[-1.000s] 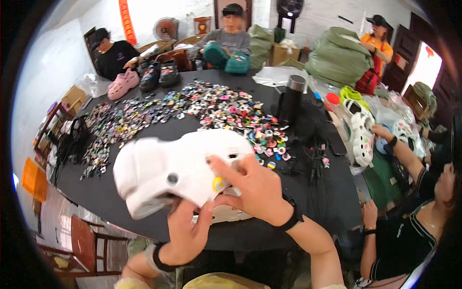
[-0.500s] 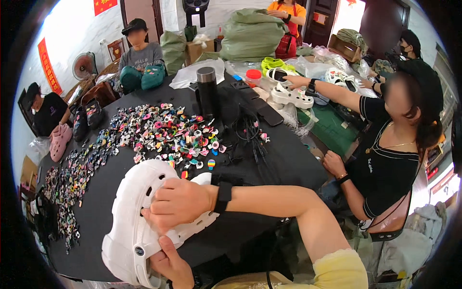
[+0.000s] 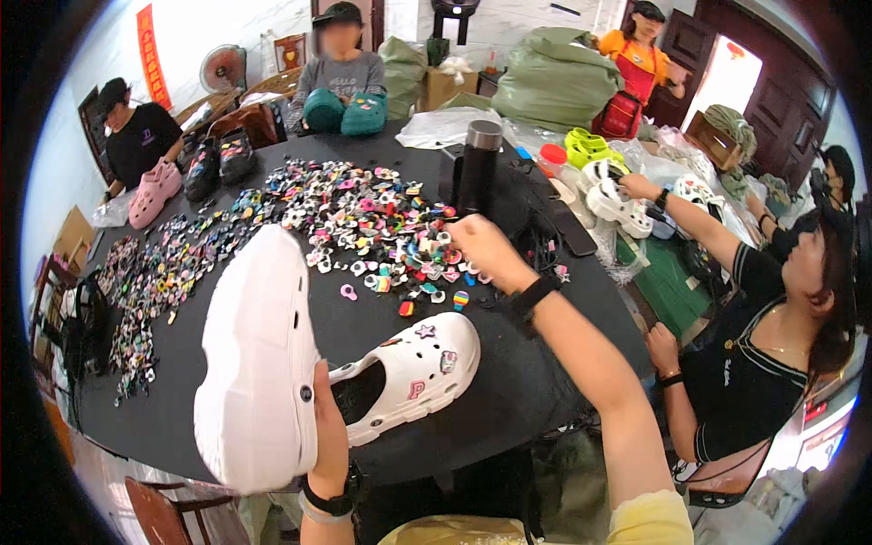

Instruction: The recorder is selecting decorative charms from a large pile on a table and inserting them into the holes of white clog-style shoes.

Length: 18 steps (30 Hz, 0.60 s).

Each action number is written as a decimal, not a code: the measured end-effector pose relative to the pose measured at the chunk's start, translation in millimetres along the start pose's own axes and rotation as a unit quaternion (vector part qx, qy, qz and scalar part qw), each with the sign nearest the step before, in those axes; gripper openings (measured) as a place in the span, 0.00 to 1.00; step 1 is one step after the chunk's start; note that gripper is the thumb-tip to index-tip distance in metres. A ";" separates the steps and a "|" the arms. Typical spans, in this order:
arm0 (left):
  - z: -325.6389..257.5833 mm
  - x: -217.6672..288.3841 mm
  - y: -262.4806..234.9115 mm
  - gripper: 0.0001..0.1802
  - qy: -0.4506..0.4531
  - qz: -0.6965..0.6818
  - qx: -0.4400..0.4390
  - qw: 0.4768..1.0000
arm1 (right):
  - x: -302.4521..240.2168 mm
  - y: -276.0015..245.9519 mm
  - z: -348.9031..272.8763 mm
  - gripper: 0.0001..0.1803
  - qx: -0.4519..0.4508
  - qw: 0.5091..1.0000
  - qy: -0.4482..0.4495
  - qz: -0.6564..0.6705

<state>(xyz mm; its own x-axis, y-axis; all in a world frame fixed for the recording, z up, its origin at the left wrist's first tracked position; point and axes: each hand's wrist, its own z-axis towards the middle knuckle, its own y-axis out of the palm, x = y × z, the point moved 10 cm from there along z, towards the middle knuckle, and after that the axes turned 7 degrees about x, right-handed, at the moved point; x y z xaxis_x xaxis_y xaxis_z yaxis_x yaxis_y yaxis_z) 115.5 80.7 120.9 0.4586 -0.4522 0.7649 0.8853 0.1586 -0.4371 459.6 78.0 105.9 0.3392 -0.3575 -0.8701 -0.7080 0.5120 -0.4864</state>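
A white clog (image 3: 254, 363) stands tipped on the near left of the table, its outer side and part of the sole toward me. My left hand (image 3: 329, 436) grips it by the heel and side strap. Beside it a second white clog (image 3: 425, 363) lies on the table, decorated with a star, a letter and other shoe charms. My right hand (image 3: 495, 256) reaches over the right edge of a pile of small colourful shoe charms (image 3: 363, 218), its fingers drawn together. Whatever lies between those fingertips, if anything, is too small to make out.
A black flask (image 3: 478, 173) stands behind the pile, with dark cables and a phone (image 3: 572, 227) near it. Pink clogs (image 3: 154, 193) and black clogs (image 3: 202, 171) sit at the far left. On the right, a co-worker's arm (image 3: 699, 222) reaches to white clogs (image 3: 618, 207).
My right hand has left the clog and moved away to the charm pile. The held clog has turned to show more of its sole, and the decorated clog is now in full view.
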 end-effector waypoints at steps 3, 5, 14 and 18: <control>1.7 -28.3 26.3 0.20 -0.067 -0.141 -0.003 0.988 | 32.0 -48.6 42.7 0.15 0.155 0.972 -0.166 -0.059; 12.8 -1.3 37.8 0.19 -0.075 -0.149 -0.128 0.978 | 55.4 -62.1 57.1 0.16 0.177 0.968 -0.156 -0.084; 17.8 -16.2 35.2 0.16 -0.125 -0.155 -0.084 0.976 | 16.6 8.5 17.8 0.08 0.109 0.946 -0.259 -0.164; 17.5 -15.4 32.6 0.16 -0.106 -0.159 -0.059 0.980 | 15.4 62.1 -1.5 0.13 -0.041 0.931 -0.285 -0.223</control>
<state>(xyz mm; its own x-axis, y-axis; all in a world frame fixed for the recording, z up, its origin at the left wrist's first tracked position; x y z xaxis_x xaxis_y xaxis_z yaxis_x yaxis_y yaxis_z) 138.7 108.2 103.2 0.1768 -0.2669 0.9474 0.9769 -0.0694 -0.2019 420.0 103.1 62.5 0.8682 -0.0365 -0.4948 -0.4542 0.3426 -0.8224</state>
